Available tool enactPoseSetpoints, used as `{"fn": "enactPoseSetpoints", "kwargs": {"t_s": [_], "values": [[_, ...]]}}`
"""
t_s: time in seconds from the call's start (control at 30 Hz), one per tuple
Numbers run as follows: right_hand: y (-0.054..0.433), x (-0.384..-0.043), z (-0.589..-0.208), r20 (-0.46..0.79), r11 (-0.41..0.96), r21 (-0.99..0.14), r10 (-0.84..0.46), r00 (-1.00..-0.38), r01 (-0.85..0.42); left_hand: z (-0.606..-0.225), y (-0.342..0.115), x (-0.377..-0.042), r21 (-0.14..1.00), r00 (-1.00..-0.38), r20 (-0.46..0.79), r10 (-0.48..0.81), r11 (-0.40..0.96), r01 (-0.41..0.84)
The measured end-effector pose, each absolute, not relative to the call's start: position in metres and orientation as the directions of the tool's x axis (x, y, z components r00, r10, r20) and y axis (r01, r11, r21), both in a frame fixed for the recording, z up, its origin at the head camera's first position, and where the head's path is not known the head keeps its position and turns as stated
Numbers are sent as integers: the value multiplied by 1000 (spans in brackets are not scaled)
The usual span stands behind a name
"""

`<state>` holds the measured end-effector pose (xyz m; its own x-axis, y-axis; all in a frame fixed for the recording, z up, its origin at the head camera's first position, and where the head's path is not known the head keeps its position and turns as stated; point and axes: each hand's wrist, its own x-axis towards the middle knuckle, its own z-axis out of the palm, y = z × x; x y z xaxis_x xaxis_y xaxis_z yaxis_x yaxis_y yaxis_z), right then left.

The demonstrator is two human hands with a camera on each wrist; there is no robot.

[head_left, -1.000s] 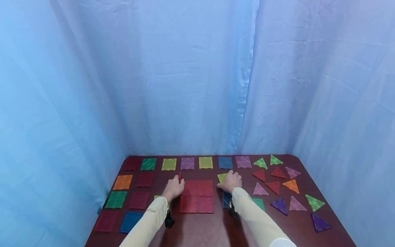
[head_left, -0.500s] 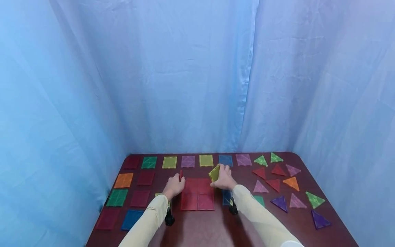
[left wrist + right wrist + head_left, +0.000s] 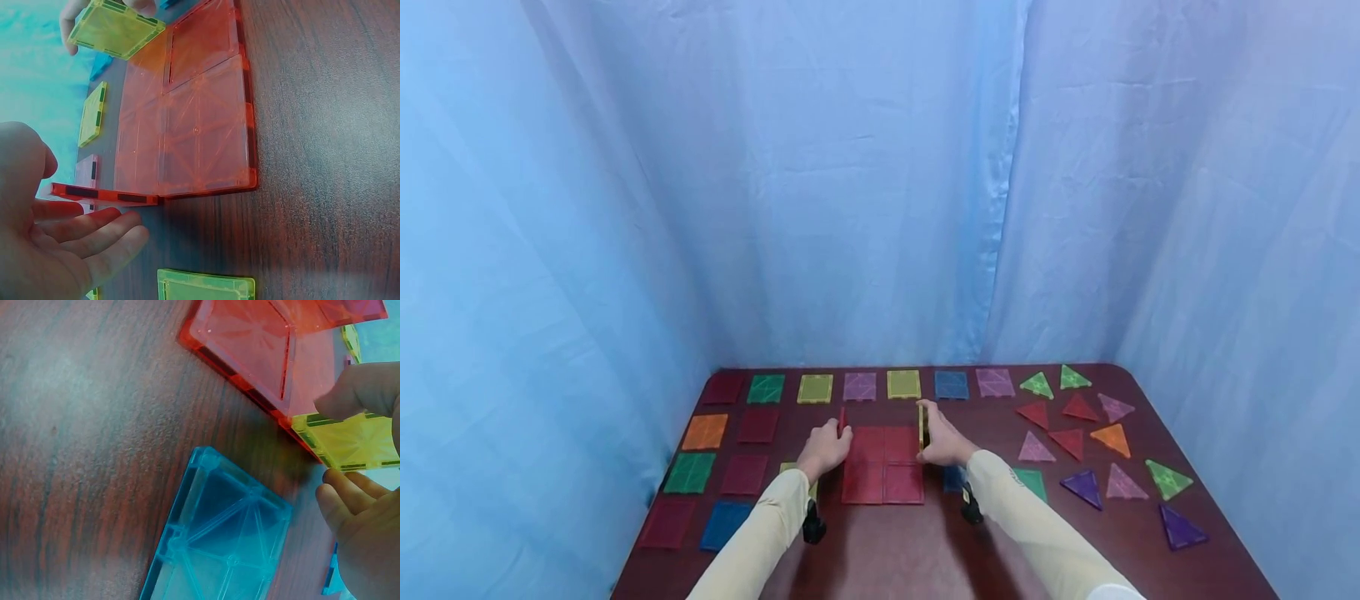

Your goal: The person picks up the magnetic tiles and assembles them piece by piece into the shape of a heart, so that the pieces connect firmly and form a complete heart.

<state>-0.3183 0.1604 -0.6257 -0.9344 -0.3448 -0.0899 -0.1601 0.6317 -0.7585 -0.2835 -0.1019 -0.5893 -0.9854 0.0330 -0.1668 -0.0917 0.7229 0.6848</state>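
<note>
Several red square magnetic tiles (image 3: 883,467) lie joined as a flat square in the middle of the table. My left hand (image 3: 825,448) holds another red tile (image 3: 103,195) upright along their left edge, thumb on one side and fingers on the other. On the opposite side, my right hand (image 3: 946,437) pinches a yellow square tile (image 3: 353,442) between thumb and fingers. The yellow tile stands on edge, its lower edge at the right border of the red square. Flat beside the right wrist is a blue tile (image 3: 231,531), partly hidden by it in the head view.
Square tiles, such as an orange one (image 3: 705,432), lie along the left and back of the table. Several triangle tiles, including a purple one (image 3: 1182,527), spread over the right. Yellow (image 3: 206,286) and green (image 3: 1032,482) squares lie near my forearms. Blue curtains (image 3: 850,183) surround the table.
My right hand has lifted the yellow tile off the table, carried it left and turned it upright at the red square's edge. The left hand still holds the red tile in place.
</note>
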Motion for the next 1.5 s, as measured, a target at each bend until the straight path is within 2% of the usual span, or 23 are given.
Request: {"fn": "enactPoseSetpoints", "kwargs": {"t_s": [0.73, 1.5], "values": [[164, -319, -627, -117, 638, -756, -351, -929, -146, -589, -100, -283, 636, -982, -187, -1, 762, -121], [162, -318, -615, -134, 702, -699, -320, -938, -139, -590, -101, -282, 655, -985, -173, 13, 748, -105]]}}
